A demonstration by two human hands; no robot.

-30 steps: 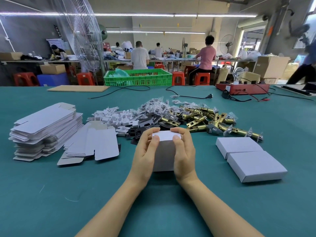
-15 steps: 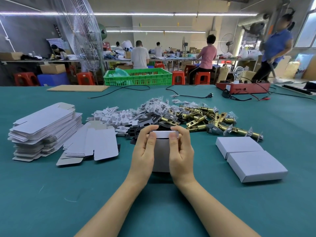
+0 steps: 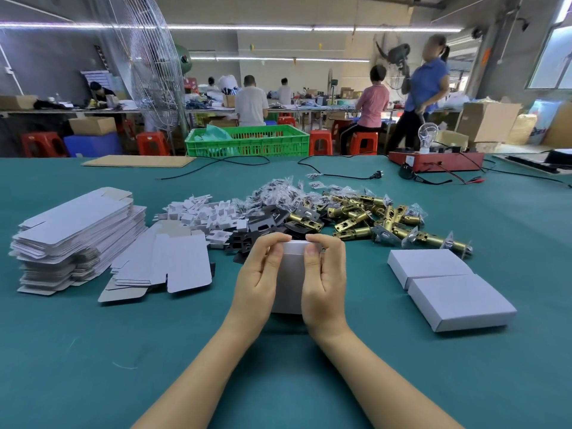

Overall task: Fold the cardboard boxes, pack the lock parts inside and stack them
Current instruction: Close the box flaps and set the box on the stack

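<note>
Both hands clasp one white cardboard box (image 3: 286, 283) standing on end on the green table (image 3: 93, 351): the left hand (image 3: 258, 281) and right hand (image 3: 325, 281) grip its sides while the thumbs press along the top edge, probably tucking the end flap shut. Just behind the box lies the heap of brass latch bolts (image 3: 371, 216); to its left, the stack of flat box blanks (image 3: 77, 230); to its right, two closed boxes (image 3: 445, 283) lie touching, probably finished.

Teal desk (image 3: 93, 351) fills the foreground; at twelve o'clock a green crate (image 3: 247, 144) and red stools (image 3: 320, 141), grey walls, tube lights (image 3: 241, 27) overhead, window (image 3: 554, 57) at two o'clock
</note>
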